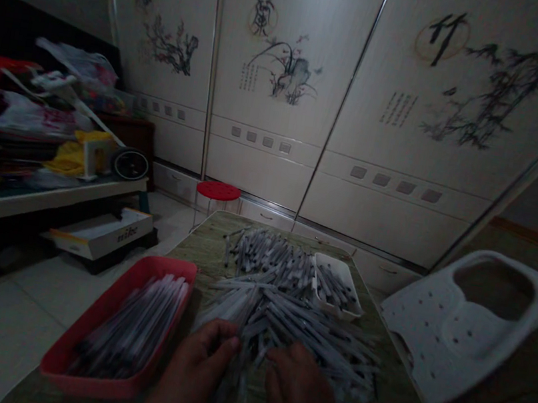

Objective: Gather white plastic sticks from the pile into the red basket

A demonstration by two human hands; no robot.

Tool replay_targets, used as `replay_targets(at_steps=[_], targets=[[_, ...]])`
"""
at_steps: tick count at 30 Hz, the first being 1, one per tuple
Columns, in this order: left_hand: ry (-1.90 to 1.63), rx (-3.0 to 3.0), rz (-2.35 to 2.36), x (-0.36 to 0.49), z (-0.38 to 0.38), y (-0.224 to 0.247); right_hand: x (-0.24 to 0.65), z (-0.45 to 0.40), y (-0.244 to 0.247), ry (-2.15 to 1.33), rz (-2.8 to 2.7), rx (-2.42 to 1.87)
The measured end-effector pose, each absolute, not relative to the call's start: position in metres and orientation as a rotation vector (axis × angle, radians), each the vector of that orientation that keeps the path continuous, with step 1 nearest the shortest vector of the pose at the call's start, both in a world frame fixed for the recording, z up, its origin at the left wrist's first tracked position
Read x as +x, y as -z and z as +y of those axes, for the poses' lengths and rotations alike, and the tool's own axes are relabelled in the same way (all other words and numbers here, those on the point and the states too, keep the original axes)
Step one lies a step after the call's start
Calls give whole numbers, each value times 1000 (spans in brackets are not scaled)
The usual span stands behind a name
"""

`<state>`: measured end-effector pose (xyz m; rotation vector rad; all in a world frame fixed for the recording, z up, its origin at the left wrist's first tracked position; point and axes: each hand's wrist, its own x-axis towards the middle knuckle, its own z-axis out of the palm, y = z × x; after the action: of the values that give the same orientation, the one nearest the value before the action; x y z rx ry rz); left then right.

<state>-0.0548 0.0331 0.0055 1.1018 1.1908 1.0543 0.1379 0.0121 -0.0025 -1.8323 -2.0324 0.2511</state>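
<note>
My two hands, left [205, 360] and right [297, 384], work over one loose heap of pens [316, 323] between two trays, red [108, 388] and white [351, 311]; whether either grips one, I cannot tell

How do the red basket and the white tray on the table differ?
The red basket is at the table's near left edge, while the white tray is toward the far right. The red basket looks larger and deeper; the white tray is smaller and shallower. The basket's pens lie stacked, mostly lengthwise, while the tray's pens look looser. Both are open-topped, roughly rectangular and hold slim, pen-like pieces.
</note>
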Motion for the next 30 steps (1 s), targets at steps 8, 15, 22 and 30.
replay_targets(at_steps=[8, 15, 22, 30], targets=[[-1081, 1036, 1148, -59, 34, -7, 118, 31, -9, -200, -2148, -1855], [-1080, 1064, 1136, -65, 31, -8, 136, 34, -7, -122, -2143, -1920], [-1109, 1052, 1144, -66, 32, -12, 118, 39, -15, -109, -2240, -1823], [-1074, 1046, 1149, -65, 33, -12, 110, 44, -9, -144, -2294, -1792]])
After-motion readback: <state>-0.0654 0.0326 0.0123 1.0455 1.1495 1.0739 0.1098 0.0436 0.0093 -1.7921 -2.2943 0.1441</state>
